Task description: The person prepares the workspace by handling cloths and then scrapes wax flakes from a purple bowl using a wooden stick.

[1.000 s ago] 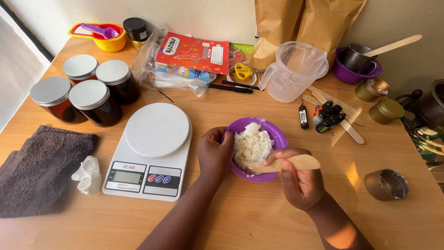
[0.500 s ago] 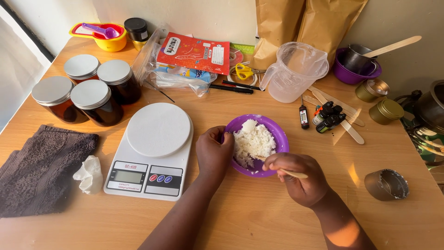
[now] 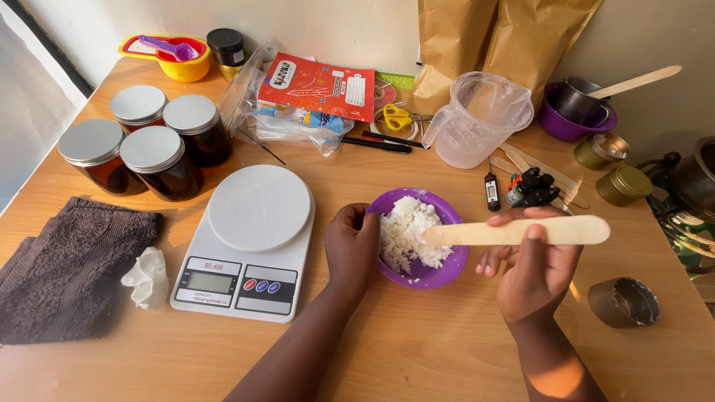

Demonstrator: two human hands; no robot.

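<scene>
Your left hand (image 3: 351, 249) grips the near-left rim of the purple bowl (image 3: 449, 266) of white flakes. Your right hand (image 3: 535, 260), just right of the bowl, holds a flat wooden stick (image 3: 521, 231) reaching into the flakes. A white scale (image 3: 249, 238) sits left; a clear jug (image 3: 480, 119) stands beyond.
</scene>
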